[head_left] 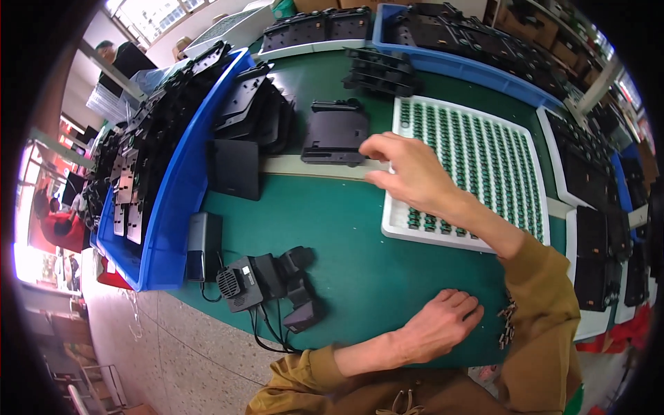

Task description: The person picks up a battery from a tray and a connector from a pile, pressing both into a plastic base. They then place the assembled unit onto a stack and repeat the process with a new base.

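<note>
My right hand [415, 169] reaches over the left edge of a white tray [395, 220] filled with rows of small green components [484, 159]. Its thumb and forefinger are apart, and nothing shows between them. Just left of its fingertips lies a black plastic housing [335, 131]. My left hand [443, 325] rests on the green table [360, 235] near the front edge, fingers curled in; whatever they may hold is hidden. Several small metallic cylindrical pieces [507, 325] lie to its right, partly behind my right sleeve.
A blue bin [173, 180] of black parts stands at left. Stacked black panels [256, 111] sit beside it. A black cabled device [270, 283] lies at front left. Another blue bin [477, 76] is at the back, with white trays of black parts [574, 166] at right.
</note>
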`<move>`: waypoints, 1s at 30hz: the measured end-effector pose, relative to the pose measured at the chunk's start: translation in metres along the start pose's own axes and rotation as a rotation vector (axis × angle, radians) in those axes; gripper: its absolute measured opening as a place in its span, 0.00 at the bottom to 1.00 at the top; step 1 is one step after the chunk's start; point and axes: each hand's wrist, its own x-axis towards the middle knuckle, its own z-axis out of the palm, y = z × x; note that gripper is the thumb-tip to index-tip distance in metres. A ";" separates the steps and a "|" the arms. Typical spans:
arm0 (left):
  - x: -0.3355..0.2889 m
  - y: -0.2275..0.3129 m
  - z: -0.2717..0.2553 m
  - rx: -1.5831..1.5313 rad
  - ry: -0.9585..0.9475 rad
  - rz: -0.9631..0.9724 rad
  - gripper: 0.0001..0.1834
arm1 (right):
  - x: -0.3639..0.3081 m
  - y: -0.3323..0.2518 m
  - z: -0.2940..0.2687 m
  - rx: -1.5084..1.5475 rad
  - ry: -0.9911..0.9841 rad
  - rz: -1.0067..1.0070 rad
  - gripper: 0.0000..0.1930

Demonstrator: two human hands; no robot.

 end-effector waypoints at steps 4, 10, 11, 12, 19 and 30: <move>-0.007 0.000 0.005 0.133 0.036 0.041 0.25 | 0.041 0.011 0.053 -0.311 0.061 -0.126 0.11; -0.011 -0.001 0.004 0.116 0.029 0.026 0.24 | 0.043 0.006 0.063 -0.512 -0.129 -0.245 0.07; -0.011 0.000 0.004 0.135 0.043 0.030 0.24 | 0.041 0.002 0.063 -0.511 -0.127 -0.248 0.07; -0.010 -0.001 0.005 0.128 0.036 0.039 0.24 | 0.036 0.003 0.062 -0.530 -0.136 -0.247 0.08; -0.005 -0.004 0.010 0.099 0.074 0.056 0.24 | 0.042 0.013 0.066 -0.401 0.044 0.029 0.13; -0.007 -0.005 0.002 0.068 0.042 0.086 0.21 | 0.045 -0.006 0.079 -0.841 -0.194 -0.069 0.31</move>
